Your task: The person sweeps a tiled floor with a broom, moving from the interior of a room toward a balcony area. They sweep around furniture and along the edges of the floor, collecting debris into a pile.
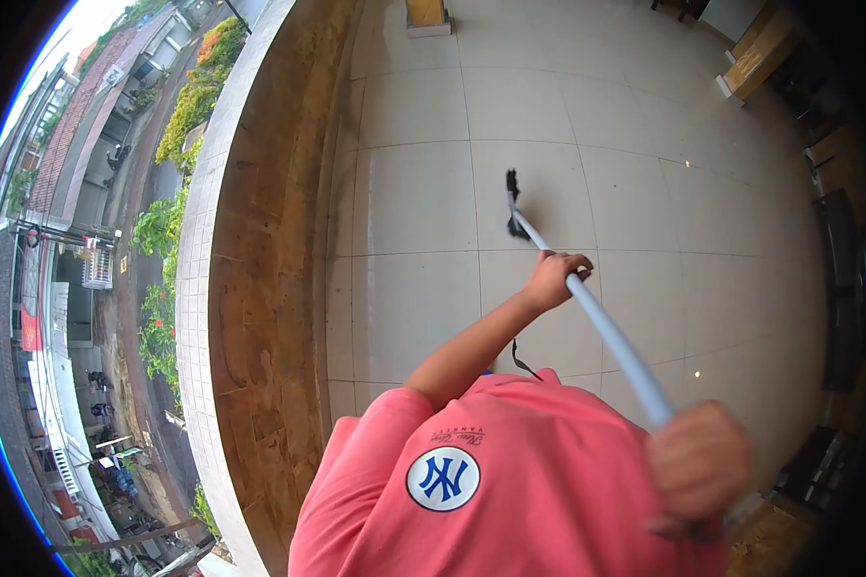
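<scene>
A long-handled broom (611, 332) slants across the view, its pale blue-grey pole running from the lower right up toward the middle. Black bristles (517, 229) at its far end are down at the tiled floor. My left hand (552, 279) grips the pole partway down, not far above the broom head, with its fingers wrapped round. Near the pole's upper end, close to my body, my right hand (702, 462) is closed around it and blurred by motion. The sleeve and front of my pink shirt hide part of the floor below.
Glossy beige tiles (409, 197) make up the floor. Along the left runs a low brown stone wall (269, 288) with a white tiled ledge (202, 260); plants (164, 231) and a street lie beyond. Yellow-brown pillar bases (428, 14) stand at the back, dark furniture (842, 288) at the right.
</scene>
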{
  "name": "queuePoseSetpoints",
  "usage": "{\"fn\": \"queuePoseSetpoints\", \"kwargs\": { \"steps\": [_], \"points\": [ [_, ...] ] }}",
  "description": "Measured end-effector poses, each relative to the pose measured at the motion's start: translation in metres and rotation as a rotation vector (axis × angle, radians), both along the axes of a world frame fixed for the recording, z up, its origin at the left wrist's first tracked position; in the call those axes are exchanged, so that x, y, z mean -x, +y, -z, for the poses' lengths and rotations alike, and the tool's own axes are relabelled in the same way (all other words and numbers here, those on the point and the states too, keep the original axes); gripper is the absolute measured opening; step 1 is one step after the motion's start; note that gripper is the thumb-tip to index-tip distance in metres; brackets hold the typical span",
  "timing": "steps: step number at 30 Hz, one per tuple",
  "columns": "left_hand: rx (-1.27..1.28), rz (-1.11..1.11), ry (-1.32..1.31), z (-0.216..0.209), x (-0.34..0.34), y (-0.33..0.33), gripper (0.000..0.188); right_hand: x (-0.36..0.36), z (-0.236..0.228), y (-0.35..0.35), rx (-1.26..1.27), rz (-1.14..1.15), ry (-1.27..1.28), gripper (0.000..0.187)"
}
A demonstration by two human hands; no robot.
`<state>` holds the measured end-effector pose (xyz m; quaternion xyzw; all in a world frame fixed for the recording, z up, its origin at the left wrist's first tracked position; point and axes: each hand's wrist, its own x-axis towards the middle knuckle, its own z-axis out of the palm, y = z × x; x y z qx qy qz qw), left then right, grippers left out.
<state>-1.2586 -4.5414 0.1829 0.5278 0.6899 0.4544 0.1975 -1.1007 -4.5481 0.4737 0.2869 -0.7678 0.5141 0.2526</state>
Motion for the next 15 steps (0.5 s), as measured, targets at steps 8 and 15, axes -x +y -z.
{"fn": "queuePoseSetpoints", "kwargs": {
  "steps": [8,15],
  "points": [
    [0.442,-0.068,0.045,-0.022,0.045,-0.109,0.02,-0.011,0.035,0.074,0.55,-0.058,-0.011,0.018],
    [0.741,-0.117,0.17,0.095,0.117,-0.169,0.032,0.064,0.128,0.024,0.627,0.088,-0.489,0.015]
  ]
}}
